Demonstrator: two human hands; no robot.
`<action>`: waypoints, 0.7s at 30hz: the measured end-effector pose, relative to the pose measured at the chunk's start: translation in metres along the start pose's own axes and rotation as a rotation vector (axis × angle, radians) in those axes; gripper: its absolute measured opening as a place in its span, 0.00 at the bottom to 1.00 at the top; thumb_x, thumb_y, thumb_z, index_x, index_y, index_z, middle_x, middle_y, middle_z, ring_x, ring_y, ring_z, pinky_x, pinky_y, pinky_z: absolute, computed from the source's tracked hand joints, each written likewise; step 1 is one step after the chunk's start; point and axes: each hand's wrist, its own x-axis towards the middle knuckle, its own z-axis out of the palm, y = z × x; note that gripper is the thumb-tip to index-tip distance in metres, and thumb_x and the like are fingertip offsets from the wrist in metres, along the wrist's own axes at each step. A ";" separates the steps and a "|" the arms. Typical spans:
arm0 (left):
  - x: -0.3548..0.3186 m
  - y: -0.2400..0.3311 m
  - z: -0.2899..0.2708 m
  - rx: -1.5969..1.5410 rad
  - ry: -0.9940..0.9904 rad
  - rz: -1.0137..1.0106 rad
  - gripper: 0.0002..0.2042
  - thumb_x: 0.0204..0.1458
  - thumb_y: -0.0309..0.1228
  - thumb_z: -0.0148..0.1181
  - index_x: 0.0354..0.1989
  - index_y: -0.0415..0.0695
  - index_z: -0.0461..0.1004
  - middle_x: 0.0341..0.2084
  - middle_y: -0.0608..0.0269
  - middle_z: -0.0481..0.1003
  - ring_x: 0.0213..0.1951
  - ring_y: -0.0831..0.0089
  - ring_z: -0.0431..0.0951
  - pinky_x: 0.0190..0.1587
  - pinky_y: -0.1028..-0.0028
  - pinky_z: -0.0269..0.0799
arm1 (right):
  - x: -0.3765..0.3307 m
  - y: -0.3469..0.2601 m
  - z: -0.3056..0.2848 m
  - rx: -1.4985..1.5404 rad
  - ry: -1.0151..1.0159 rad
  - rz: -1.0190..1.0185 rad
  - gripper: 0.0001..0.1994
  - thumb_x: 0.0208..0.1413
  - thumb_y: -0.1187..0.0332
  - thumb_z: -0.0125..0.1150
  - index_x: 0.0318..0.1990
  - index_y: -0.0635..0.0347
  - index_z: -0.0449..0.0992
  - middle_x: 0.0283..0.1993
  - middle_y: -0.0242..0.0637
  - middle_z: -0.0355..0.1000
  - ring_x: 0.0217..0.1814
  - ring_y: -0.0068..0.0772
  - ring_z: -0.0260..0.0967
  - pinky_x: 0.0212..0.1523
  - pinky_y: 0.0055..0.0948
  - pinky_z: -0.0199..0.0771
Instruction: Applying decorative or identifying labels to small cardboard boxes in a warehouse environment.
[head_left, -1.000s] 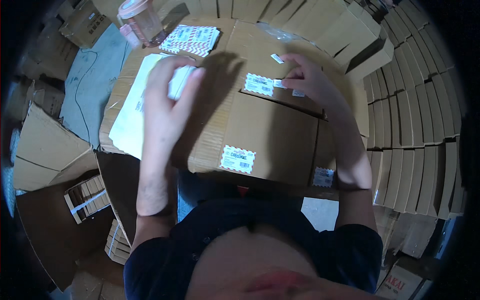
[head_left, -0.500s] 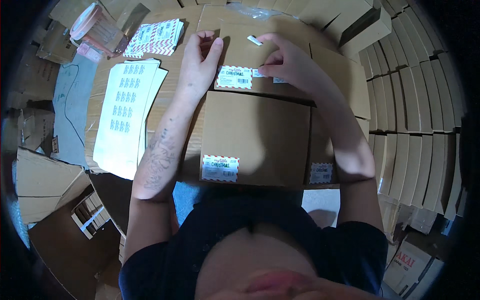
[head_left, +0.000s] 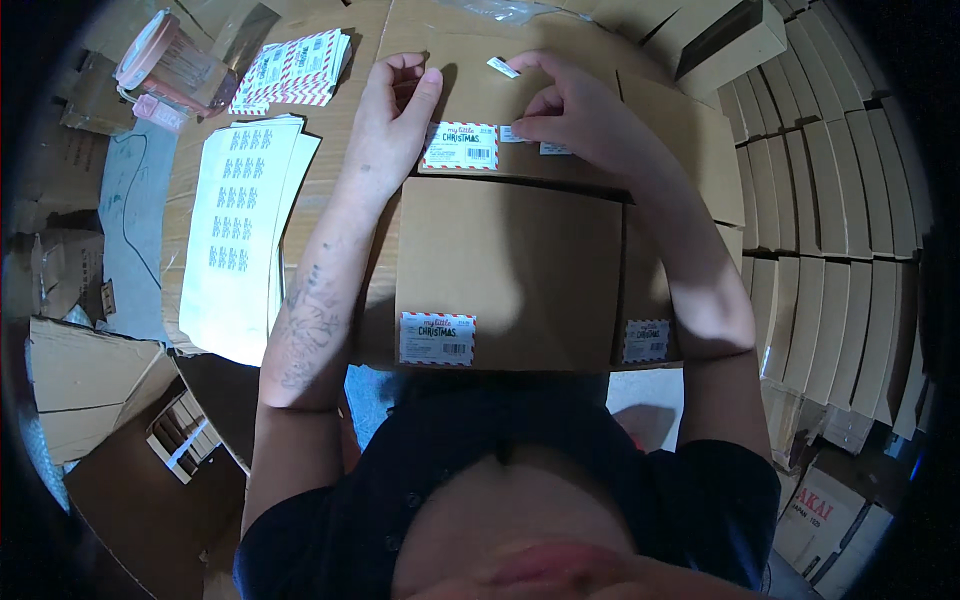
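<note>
Cardboard covers the counter, with a flat brown box lying square before the person. On the box's far edge sits a red-bordered label. Left hand, fingers loosely curled, presses its thumb beside that label. Right hand is pinched shut on a small white sticker just right of it. Sheets of stickers lie left, a label stack beyond, folded cartons right.
</note>
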 end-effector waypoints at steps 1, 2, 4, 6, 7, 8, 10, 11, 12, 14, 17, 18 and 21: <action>0.001 -0.001 0.001 0.001 -0.010 -0.002 0.20 0.60 0.38 0.57 0.53 0.35 0.65 0.43 0.56 0.72 0.44 0.72 0.72 0.48 0.73 0.70 | 0.000 0.001 0.000 0.000 0.003 0.002 0.29 0.52 0.72 0.65 0.61 0.56 0.61 0.29 0.32 0.73 0.30 0.17 0.68 0.29 0.21 0.66; 0.001 -0.002 0.001 0.003 -0.021 -0.003 0.21 0.60 0.38 0.57 0.54 0.35 0.64 0.43 0.56 0.71 0.44 0.72 0.72 0.48 0.73 0.70 | 0.000 0.003 0.000 -0.020 0.013 -0.016 0.29 0.52 0.72 0.65 0.61 0.55 0.61 0.29 0.32 0.73 0.29 0.18 0.68 0.29 0.21 0.66; 0.003 -0.006 0.001 0.013 -0.025 0.017 0.21 0.60 0.38 0.57 0.54 0.35 0.64 0.43 0.56 0.72 0.44 0.72 0.73 0.48 0.73 0.70 | 0.001 0.005 0.001 -0.041 0.022 -0.035 0.29 0.52 0.72 0.65 0.61 0.55 0.61 0.29 0.32 0.73 0.29 0.18 0.68 0.29 0.22 0.66; 0.003 -0.007 0.000 0.025 -0.027 0.037 0.22 0.60 0.38 0.57 0.54 0.34 0.64 0.43 0.56 0.72 0.43 0.72 0.73 0.48 0.73 0.70 | 0.002 0.007 0.004 -0.092 0.042 -0.054 0.28 0.53 0.70 0.64 0.61 0.55 0.61 0.28 0.32 0.73 0.28 0.19 0.68 0.29 0.22 0.66; 0.002 -0.006 0.000 0.034 -0.033 0.029 0.22 0.60 0.39 0.57 0.55 0.34 0.63 0.43 0.55 0.72 0.43 0.71 0.73 0.48 0.73 0.70 | 0.002 0.007 0.005 -0.092 0.042 -0.054 0.28 0.53 0.70 0.64 0.61 0.55 0.61 0.28 0.32 0.73 0.28 0.19 0.68 0.29 0.22 0.66; 0.002 -0.005 0.001 0.042 -0.040 0.021 0.23 0.60 0.39 0.57 0.55 0.33 0.63 0.42 0.54 0.72 0.43 0.71 0.73 0.48 0.73 0.70 | 0.002 0.007 0.007 -0.214 0.080 -0.086 0.29 0.52 0.69 0.65 0.61 0.55 0.60 0.28 0.33 0.73 0.28 0.20 0.69 0.29 0.23 0.66; 0.002 -0.006 0.000 0.082 -0.036 0.033 0.23 0.60 0.39 0.57 0.55 0.33 0.63 0.43 0.53 0.72 0.43 0.70 0.74 0.47 0.72 0.71 | -0.001 0.005 0.009 -0.336 0.117 -0.118 0.30 0.52 0.67 0.65 0.62 0.54 0.59 0.27 0.34 0.73 0.28 0.21 0.69 0.29 0.24 0.67; 0.001 -0.006 -0.001 0.123 -0.032 0.044 0.23 0.60 0.40 0.57 0.55 0.33 0.63 0.43 0.52 0.73 0.43 0.69 0.74 0.47 0.71 0.71 | -0.004 0.001 0.009 -0.452 0.149 -0.151 0.32 0.51 0.65 0.66 0.62 0.55 0.58 0.27 0.34 0.72 0.28 0.23 0.69 0.29 0.26 0.67; 0.001 -0.007 -0.002 0.122 -0.031 0.043 0.23 0.60 0.40 0.57 0.55 0.33 0.63 0.43 0.52 0.73 0.43 0.69 0.74 0.47 0.71 0.71 | -0.006 -0.002 0.010 -0.569 0.182 -0.184 0.34 0.50 0.63 0.67 0.63 0.55 0.57 0.26 0.35 0.72 0.27 0.24 0.69 0.29 0.27 0.67; 0.004 -0.009 -0.001 0.139 -0.033 0.065 0.24 0.60 0.40 0.57 0.55 0.32 0.63 0.44 0.48 0.73 0.44 0.67 0.75 0.46 0.70 0.72 | -0.007 0.003 0.003 -0.630 0.206 -0.102 0.35 0.50 0.62 0.68 0.63 0.56 0.56 0.25 0.35 0.70 0.27 0.25 0.68 0.29 0.28 0.67; 0.005 -0.015 -0.001 0.155 -0.029 0.098 0.25 0.59 0.40 0.58 0.55 0.32 0.63 0.44 0.46 0.73 0.44 0.66 0.76 0.46 0.69 0.73 | -0.010 0.008 -0.004 -0.621 0.193 -0.042 0.34 0.51 0.60 0.68 0.62 0.57 0.56 0.23 0.33 0.67 0.25 0.25 0.66 0.28 0.28 0.66; 0.007 -0.017 -0.001 0.151 -0.034 0.098 0.25 0.59 0.40 0.58 0.55 0.32 0.63 0.44 0.46 0.73 0.44 0.66 0.76 0.46 0.69 0.73 | -0.014 0.009 -0.005 -0.551 0.159 -0.059 0.34 0.51 0.60 0.68 0.61 0.57 0.56 0.23 0.32 0.66 0.25 0.25 0.64 0.28 0.27 0.66; 0.009 -0.023 0.000 0.142 -0.049 0.094 0.26 0.58 0.41 0.59 0.55 0.32 0.63 0.44 0.45 0.74 0.44 0.66 0.76 0.47 0.69 0.72 | -0.032 0.012 -0.004 -0.432 0.306 -0.175 0.25 0.54 0.57 0.65 0.55 0.56 0.64 0.29 0.39 0.72 0.33 0.37 0.74 0.33 0.35 0.72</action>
